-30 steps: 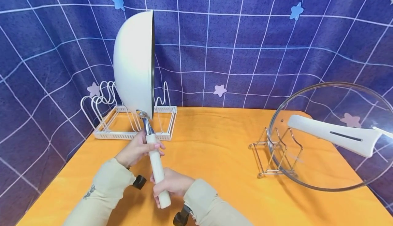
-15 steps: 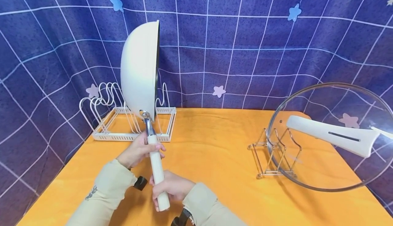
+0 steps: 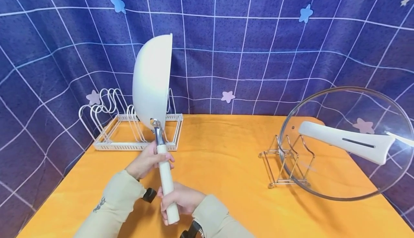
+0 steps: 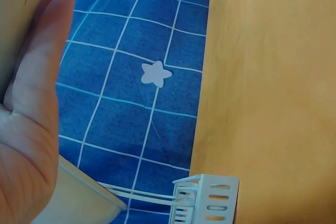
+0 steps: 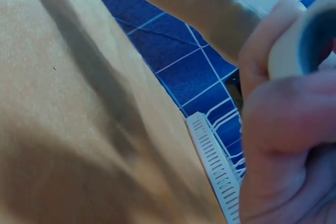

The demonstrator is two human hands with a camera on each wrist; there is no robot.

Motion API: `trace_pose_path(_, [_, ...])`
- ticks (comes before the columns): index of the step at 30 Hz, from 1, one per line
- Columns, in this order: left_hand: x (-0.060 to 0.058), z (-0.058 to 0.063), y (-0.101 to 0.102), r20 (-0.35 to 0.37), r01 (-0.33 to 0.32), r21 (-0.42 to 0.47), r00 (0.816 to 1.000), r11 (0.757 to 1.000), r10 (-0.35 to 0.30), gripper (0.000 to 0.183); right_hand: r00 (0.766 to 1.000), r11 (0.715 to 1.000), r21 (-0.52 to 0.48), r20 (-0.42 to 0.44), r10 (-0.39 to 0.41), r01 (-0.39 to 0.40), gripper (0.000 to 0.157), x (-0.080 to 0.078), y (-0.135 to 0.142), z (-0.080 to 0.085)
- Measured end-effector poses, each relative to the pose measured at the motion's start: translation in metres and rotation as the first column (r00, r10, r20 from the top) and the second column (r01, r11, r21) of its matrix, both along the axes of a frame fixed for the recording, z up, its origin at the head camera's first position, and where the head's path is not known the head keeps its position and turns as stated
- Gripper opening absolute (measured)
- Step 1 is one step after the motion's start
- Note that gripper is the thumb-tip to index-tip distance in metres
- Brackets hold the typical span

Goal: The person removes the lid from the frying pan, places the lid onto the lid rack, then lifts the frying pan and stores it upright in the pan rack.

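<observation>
A deep white wok (image 3: 151,83) is held on its side, bowl pointing away and its rim facing right. It overlaps the white wire rack (image 3: 136,145) in the head view. My left hand (image 3: 150,160) holds the upper part of the wok's white handle (image 3: 166,177), just below the metal neck. Lower down, my right hand (image 3: 181,200) grips the handle near its end. The right wrist view shows curled fingers (image 5: 283,124) around the hollow handle end. In the left wrist view the left hand (image 4: 31,114) lies along the handle, part of the bowl (image 4: 79,198) behind it.
At the right, a large glass lid (image 3: 346,198) with a white upright handle (image 3: 346,140) leans in a small metal wire rack (image 3: 288,182). Both racks stand on an orange-covered table (image 3: 220,151). A blue curtain (image 3: 245,62) with grid lines and stars hangs behind.
The wok's bowl has come down and slightly right in the head view, closer over the white rack. Both hands keep their hold on the handle; the lid and metal rack stay put.
</observation>
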State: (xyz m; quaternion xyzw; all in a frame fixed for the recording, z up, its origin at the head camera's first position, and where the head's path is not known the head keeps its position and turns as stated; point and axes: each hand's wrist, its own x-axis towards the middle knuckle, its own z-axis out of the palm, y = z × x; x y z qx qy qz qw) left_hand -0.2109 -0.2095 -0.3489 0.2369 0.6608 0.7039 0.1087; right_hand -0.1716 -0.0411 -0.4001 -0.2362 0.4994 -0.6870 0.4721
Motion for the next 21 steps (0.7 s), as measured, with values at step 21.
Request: trace_pose_path(21, [0.0019, -0.0058, -0.0016, 0.01, 0.034, 0.03, 0.999, 0.999, -0.035, 0.026, 1.0, 1.0, 0.011, 0.003, -0.01, 0.01, 0.025, 0.0055, -0.004, -0.0044])
